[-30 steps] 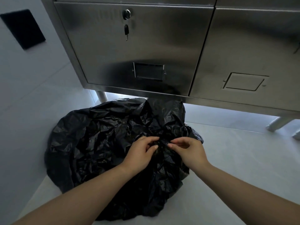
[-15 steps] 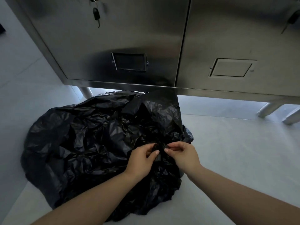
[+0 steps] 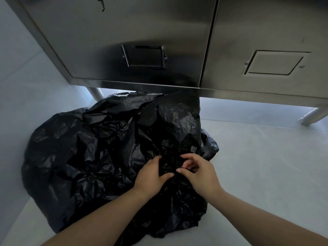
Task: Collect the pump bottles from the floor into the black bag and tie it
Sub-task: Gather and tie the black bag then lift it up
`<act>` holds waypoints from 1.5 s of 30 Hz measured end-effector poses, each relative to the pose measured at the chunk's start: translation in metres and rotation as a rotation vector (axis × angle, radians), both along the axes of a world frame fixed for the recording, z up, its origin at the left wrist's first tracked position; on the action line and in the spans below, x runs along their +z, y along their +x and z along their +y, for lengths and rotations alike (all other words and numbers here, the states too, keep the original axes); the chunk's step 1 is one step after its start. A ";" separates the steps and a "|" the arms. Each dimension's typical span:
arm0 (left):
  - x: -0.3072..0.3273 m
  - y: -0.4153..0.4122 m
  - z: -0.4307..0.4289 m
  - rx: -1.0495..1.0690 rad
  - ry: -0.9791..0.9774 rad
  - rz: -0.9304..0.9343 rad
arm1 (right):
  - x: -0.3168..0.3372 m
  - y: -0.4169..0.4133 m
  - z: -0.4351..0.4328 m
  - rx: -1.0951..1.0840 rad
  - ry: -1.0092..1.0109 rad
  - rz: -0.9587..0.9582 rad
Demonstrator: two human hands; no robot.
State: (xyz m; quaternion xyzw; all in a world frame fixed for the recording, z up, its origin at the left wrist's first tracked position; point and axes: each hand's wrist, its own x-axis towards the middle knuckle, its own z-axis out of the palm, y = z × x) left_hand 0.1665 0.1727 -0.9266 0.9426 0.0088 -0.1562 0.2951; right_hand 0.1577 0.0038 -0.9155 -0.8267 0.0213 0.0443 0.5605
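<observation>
Left grip (image 3: 150, 174) and right grip (image 3: 198, 173) both pinch bunched plastic at the mouth of the bag (image 3: 88, 157), thumbs almost touching, likely gathering it to knot. Bag slumps on the floor (image 3: 266, 166) toward its left edge by the wall, far side tucked under the cabinet (image 3: 124, 32). No bottles in view, probably all inside. Collecting looks done; no finished knot visible.

A stainless steel cabinet (image 3: 159, 29) spans ten to two o'clock, with one label frame (image 3: 144, 56) at twelve and another (image 3: 273, 62) at two. A key (image 3: 101, 5) hangs at eleven. Its legs stand at ten (image 3: 95, 93) and three (image 3: 314, 116) on pale floor (image 3: 266, 166).
</observation>
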 end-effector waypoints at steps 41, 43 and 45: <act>0.164 -0.040 0.145 0.222 -0.912 -0.148 | 0.131 0.007 0.154 0.401 -0.030 -0.292; 0.168 -0.043 0.148 0.229 -0.966 -0.143 | 0.132 0.006 0.162 0.409 -0.044 -0.313; 0.168 -0.046 0.152 0.211 -1.020 -0.109 | 0.134 0.006 0.168 0.459 -0.028 -0.333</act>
